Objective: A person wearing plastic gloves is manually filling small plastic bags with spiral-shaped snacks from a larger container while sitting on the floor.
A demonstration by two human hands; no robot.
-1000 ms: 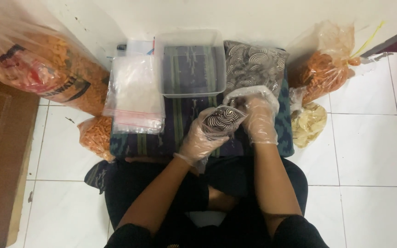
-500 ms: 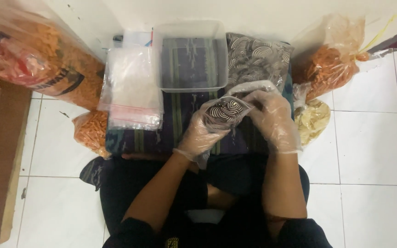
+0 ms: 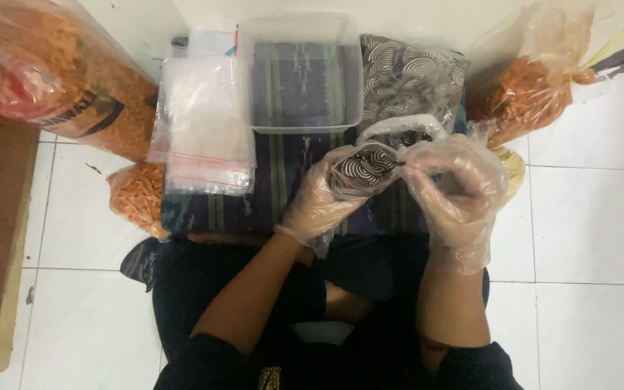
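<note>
Two gloved hands, left point(image 3: 321, 202) cupped under, right point(image 3: 451, 189) pinching, both gripping one small pouch point(image 3: 364, 167) of swirl snacks above the lap. Pouch mouth aimed up toward the right hand, long axis roughly left-right. One clear tub point(image 3: 301, 72) beyond it. One stack of empty bags point(image 3: 200, 123). Three orange snack bags: point(image 3: 59, 79), point(image 3: 139, 198), point(image 3: 529, 94).

4 orange snack bags point(image 3: 521, 97), 1 clear tub point(image 3: 302, 72)

Thin, crinkled clear plastic gloves cover each hand point(image 3: 319, 206). The tub point(image 3: 301, 72) is smooth translucent plastic; the striped cloth point(image 3: 283, 166) looks matt and woven. Floor tiles point(image 3: 579, 217) shine glossy white.
</note>
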